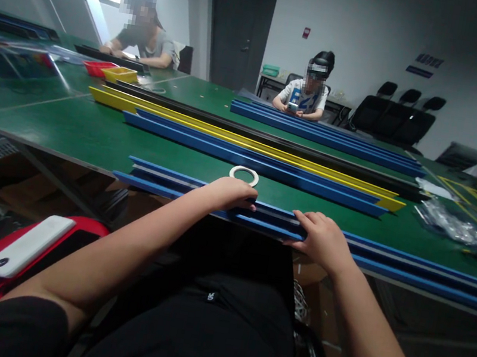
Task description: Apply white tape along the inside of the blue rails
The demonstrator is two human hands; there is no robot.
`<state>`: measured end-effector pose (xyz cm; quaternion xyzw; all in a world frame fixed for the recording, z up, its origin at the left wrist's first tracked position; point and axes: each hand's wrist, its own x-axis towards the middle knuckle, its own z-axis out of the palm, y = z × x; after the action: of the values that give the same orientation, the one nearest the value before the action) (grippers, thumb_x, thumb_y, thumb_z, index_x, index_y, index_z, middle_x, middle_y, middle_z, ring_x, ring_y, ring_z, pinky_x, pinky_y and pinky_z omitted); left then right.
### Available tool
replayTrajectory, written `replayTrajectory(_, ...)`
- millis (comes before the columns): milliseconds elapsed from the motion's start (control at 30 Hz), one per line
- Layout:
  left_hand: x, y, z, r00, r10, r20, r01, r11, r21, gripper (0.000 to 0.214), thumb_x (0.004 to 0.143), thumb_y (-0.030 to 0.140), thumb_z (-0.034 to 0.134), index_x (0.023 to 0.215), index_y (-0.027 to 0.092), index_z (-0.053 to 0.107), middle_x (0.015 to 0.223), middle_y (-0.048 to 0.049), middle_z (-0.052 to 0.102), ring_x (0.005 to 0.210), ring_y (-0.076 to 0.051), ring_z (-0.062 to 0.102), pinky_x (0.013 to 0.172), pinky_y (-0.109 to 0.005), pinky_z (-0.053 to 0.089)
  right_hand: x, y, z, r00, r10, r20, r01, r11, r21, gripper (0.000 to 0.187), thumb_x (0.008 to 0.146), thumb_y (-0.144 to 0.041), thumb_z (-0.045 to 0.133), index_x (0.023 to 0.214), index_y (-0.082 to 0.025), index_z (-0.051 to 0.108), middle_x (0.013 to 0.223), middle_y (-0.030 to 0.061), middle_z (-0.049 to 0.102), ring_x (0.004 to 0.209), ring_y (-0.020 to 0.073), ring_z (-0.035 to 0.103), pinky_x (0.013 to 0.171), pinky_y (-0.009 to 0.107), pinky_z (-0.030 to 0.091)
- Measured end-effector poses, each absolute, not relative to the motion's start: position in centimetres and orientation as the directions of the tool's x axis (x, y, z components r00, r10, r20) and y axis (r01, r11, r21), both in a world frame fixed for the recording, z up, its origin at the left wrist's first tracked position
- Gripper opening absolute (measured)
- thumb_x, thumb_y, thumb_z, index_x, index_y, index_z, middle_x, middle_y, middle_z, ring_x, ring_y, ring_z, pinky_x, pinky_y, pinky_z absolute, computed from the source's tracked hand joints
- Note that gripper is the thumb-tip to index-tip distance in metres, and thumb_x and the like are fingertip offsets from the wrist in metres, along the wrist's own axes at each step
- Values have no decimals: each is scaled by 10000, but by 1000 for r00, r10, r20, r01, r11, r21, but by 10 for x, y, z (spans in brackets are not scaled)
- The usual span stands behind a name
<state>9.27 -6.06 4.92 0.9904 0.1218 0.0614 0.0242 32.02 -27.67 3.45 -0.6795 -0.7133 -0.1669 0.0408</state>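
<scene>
The green table (pixel 42 126) spreads across ten to two o'clock, with twelve straight ahead of the person. Along its near edge lies the blue rail (pixel 273 227) being handled, from eleven to past two. At twelve, not touched by the hands, are a yellow rail (pixel 244 141), a black rail (pixel 272 138) and a second blue rail (pixel 250 160); if these are finished or waiting, I cannot tell. A pale strip (pixel 390 252) shows in the near channel on both sides of the hands, so I judge the work well advanced. The right hand (pixel 323 240), at one, holds the rail between thumb and fingers. The left hand (pixel 233 194), at twelve, bends its fingers narrowly over it; their grip is hidden. Just beyond lies a white ring (pixel 256 179).
</scene>
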Motion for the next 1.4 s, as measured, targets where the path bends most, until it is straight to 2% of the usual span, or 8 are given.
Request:
replayTrajectory(133, 57, -48, 49, 940, 320, 117, 296, -937, 186, 546, 837, 683, 519, 1193, 284, 629, 1136, -53, 705, 988, -217, 660, 791, -275, 471, 366, -295, 30, -23, 971, 236, 997, 6, 73, 745, 735, -569, 723, 1371, -224, 546, 1147, 119, 668, 1020, 278, 603, 860, 405, 476)
replayTrajectory(233, 31, -36, 46, 922, 374, 101, 350, -916, 194, 744, 741, 734, 593, 1325, 273, 558, 1261, -82, 660, 1095, -263, 630, 895, -313, 464, 407, -313, 25, 82, 981, 176, 997, -81, -17, 776, 700, -591, 736, 1373, -250, 558, 1241, 111, 644, 1103, 294, 600, 928, 422, 480)
replayTrajectory(400, 22, -34, 40, 897, 418, 147, 404, -907, 117, 741, 718, 674, 667, 1306, 234, 567, 1235, -106, 663, 1123, -283, 617, 955, -336, 442, 446, -335, 24, 219, 970, 107, 975, -214, -63, 827, 673, -614, 743, 1377, -221, 557, 1324, 127, 605, 1194, 321, 565, 1014, 431, 446)
replayTrajectory(500, 27, -42, 38, 875, 446, 190, 437, -895, 88, 697, 720, 661, 675, 1258, 226, 589, 1167, -105, 684, 1082, -285, 630, 935, -343, 446, 429, -329, 32, 242, 965, 102, 967, -232, -102, 712, 779, -631, 629, 1362, -227, 563, 1324, 117, 611, 1196, 312, 569, 1024, 448, 434)
replayTrajectory(733, 59, -75, 38, 891, 394, 226, 386, -919, 82, 696, 751, 717, 613, 1229, 213, 573, 1101, -118, 687, 1039, -290, 639, 871, -358, 458, 301, -263, 33, 166, 939, 301, 986, -165, -30, 467, 994, -488, 332, 1227, -207, 623, 1150, 104, 677, 1071, 248, 602, 919, 393, 421)
replayTrajectory(900, 99, -101, 36, 900, 353, 256, 345, -936, 78, 658, 768, 714, 595, 1132, 166, 595, 1014, -149, 683, 979, -310, 648, 828, -378, 462, 272, -246, 22, 237, 826, 511, 944, -321, 82, 408, 987, -432, 364, 959, -177, 682, 905, 115, 687, 892, 241, 584, 805, 360, 367)
replayTrajectory(1100, 97, -101, 38, 912, 238, 334, 203, -970, 137, 632, 833, 585, 620, 1305, 180, 508, 1154, -137, 660, 1083, -277, 621, 914, -371, 464, 302, -260, 18, 267, 801, 536, 936, -348, 53, 387, 978, -368, 368, 956, -175, 703, 915, 100, 709, 891, 233, 596, 800, 345, 366)
replayTrajectory(1400, 49, -60, 32, 856, 454, 248, 344, -857, 382, 684, 789, 532, 685, 1372, 224, 503, 1360, -122, 588, 1241, -260, 559, 1030, -370, 442, 365, -288, 18, 354, 767, 536, 899, -437, 31, 379, 941, -341, 381, 932, -192, 729, 962, 94, 726, 901, 242, 616, 785, 349, 397)
